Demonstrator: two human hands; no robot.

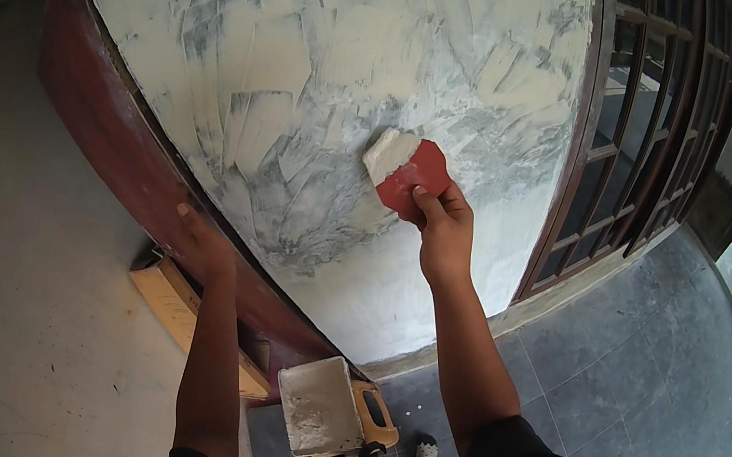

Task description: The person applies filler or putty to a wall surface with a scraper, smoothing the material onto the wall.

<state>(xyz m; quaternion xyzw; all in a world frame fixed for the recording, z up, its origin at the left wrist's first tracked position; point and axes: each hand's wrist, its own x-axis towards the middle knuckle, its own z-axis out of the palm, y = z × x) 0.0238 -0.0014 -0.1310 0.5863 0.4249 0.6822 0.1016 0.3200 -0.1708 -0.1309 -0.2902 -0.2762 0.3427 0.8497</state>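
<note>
Hands first: the right hand [444, 228] is closed around a red plastic scraper [412, 176], thumb on its face and fingers behind, pressing it against the wall [339, 48]; a pale wad of putty [389, 152] sits on the scraper's upper left edge, touching the plaster at about mid-height of the wall, just left of the dark wooden window frame [659, 124]. The left hand [200, 238] holds no tool; it rests on the dark red door frame [108, 134] at the wall's left edge, fingers curled over the wood, though whether it truly grips or merely leans I cannot tell.

As for progress, I judge the coat about half laid; broad cream strokes cover the upper part and the left part of the wall, overlapping in flat bands; around and below the scraper, grey undercoat shows through in streaks and patches, thinly skimmed rather than filled; the strip beside the window frame and the band near the floor look pale and smooth, but whether that is fresh putty or old paint is hard to say. What is left, then, seems to be the grey middle zone, and a levelling pass over the ridges between strokes.

Below, on the grey tiled floor [634, 374], a trowel board with an orange handle [332, 409] lies smeared with putty, near the foot of the wall; a length of pale timber [177, 303] leans just beside the door frame.
</note>
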